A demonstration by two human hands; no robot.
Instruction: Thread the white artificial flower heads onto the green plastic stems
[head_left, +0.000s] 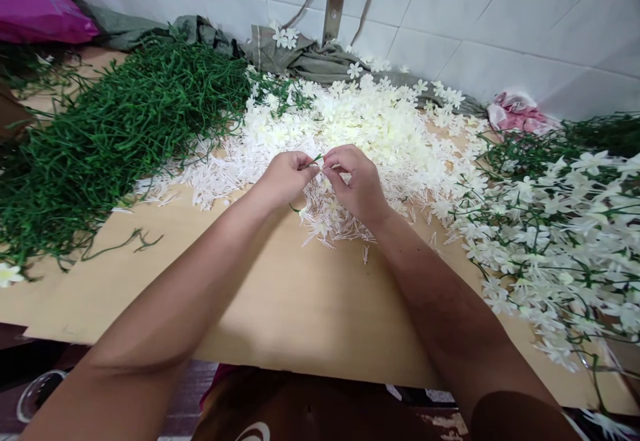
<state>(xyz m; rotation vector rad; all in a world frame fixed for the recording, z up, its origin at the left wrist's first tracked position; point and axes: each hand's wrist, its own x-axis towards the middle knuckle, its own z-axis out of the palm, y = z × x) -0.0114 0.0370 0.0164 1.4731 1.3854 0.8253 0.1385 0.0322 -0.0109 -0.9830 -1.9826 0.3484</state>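
Note:
Over the middle of the table, my left hand (290, 176) pinches a thin green plastic stem (317, 158). My right hand (356, 181) meets it fingertip to fingertip, thumb and forefinger closed at the stem's end; what they grip is too small to make out. Beneath both hands lie loose white stick-like pieces (330, 224). Behind them spreads a heap of white artificial flower heads (373, 118). A large pile of green stems (135, 108) is on the left. To the right are white flowers on green stems (560, 234).
Brown cardboard (300, 301) covers the table, whose front edge is close to my body. Grey-green cloth (320, 62) runs along the tiled wall (450, 8). A pink bag (40, 4) is at the back left, and a pink-and-white cloth (520, 113) at the back right.

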